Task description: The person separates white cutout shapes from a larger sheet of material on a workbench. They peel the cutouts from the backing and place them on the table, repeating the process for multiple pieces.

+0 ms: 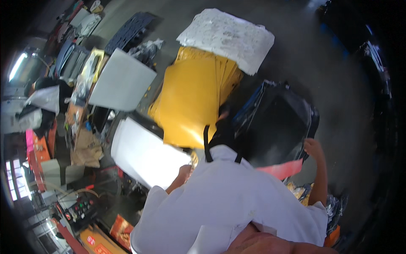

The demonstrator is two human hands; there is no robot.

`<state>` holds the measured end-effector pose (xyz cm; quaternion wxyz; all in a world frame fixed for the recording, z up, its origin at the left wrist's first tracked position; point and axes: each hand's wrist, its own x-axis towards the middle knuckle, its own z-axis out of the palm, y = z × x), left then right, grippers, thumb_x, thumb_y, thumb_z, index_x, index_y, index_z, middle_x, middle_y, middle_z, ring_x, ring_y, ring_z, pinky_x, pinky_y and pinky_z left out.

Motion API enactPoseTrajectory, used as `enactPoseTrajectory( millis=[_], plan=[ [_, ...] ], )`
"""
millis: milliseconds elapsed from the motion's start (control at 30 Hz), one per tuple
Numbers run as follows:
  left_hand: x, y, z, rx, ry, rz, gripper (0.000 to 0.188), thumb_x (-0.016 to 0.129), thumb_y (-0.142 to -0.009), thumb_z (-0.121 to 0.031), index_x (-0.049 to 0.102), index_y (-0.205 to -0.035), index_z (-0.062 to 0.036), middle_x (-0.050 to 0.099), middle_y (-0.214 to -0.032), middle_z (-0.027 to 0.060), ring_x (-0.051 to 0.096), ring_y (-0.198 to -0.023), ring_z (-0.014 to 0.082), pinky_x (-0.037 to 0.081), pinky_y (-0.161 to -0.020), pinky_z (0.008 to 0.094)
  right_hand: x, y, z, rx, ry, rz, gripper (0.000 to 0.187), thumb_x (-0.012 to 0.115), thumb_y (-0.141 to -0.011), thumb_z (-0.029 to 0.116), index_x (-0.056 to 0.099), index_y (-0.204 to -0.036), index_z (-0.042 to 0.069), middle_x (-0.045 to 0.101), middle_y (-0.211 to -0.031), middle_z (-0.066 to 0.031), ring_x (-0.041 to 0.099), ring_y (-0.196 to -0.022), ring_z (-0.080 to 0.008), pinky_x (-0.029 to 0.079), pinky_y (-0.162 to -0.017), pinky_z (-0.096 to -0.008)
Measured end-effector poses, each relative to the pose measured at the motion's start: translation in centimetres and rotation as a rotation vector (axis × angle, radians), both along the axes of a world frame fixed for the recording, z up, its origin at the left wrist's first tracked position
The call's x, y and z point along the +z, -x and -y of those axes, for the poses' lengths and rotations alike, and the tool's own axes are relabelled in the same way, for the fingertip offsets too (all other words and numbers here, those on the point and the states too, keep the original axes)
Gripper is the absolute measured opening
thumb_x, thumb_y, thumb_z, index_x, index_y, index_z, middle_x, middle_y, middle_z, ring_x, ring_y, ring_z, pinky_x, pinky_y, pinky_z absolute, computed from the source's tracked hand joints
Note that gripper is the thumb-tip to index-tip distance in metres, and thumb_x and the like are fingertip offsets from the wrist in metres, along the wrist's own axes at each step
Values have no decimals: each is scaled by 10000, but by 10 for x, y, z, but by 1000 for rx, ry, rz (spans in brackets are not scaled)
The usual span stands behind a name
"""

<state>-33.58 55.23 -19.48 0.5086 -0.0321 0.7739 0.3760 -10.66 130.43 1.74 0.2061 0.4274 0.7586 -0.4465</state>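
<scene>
My right hand is at the near right corner of a stack of black sheets, its fingers curled at the edge of the top sheet. My left hand is low beside my body, next to the right end of a bright white sheet. Its fingers look curled in, and whatever they may hold is hidden. In front of me lies a stack of yellow sheets, fanned out at its right side. A red strip shows along the near edge of the black stack.
Beyond the yellow stack lies a white patterned sheet on the grey floor. A pale grey panel is at the left, near a dark perforated sheet. A control box with buttons stands lower left. Plastic bags lie by my right arm.
</scene>
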Motion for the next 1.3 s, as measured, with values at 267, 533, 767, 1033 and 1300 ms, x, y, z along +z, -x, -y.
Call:
enactPoseTrajectory(
  millis=[267, 533, 767, 1033, 1300],
  plan=[
    [64, -157, 65, 533, 319, 386, 232, 580, -998, -249, 658, -900, -54, 667, -784, 83, 633, -584, 194, 520, -501, 389, -29, -7, 181, 297, 42, -206, 219, 620, -986, 160, 739, -1074, -1, 610, -750, -20, 570, -656, -108, 487, -595, -301],
    [73, -220, 56, 752, -45, 164, 292, 560, -1010, -243, 708, -1098, -7, 723, -953, 112, 684, -705, 181, 562, -549, 355, -116, -39, 275, 642, 249, -239, 199, 631, -967, 177, 706, -952, -7, 683, -768, -150, 692, -642, -258, 529, -581, -369],
    [79, -350, 74, 815, 174, -182, 425, 607, -974, -341, 764, -1147, 14, 773, -1120, 236, 721, -1098, 374, 539, -996, 437, -152, -92, 350, 426, 570, 238, 110, 653, -990, 196, 706, -1019, 105, 687, -874, -84, 710, -732, -206, 562, -575, -349],
    [122, -529, 118, 1431, 319, 68, 405, 586, -921, -321, 783, -1085, -7, 773, -882, 200, 744, -659, 314, 596, -662, 402, -191, -49, 381, 286, 869, 349, 220, 600, -986, 173, 555, -771, 161, 525, -685, -23, 591, -578, -194, 489, -496, -346],
    [85, -716, 152, 1729, 229, 6, 261, 597, -998, -262, 801, -1032, -103, 773, -959, 101, 741, -775, 208, 600, -649, 381, -192, -4, 575, 560, 481, 228, 191, 579, -1013, 190, 601, -827, 157, 592, -729, 7, 583, -572, -126, 475, -455, -269]
  ],
)
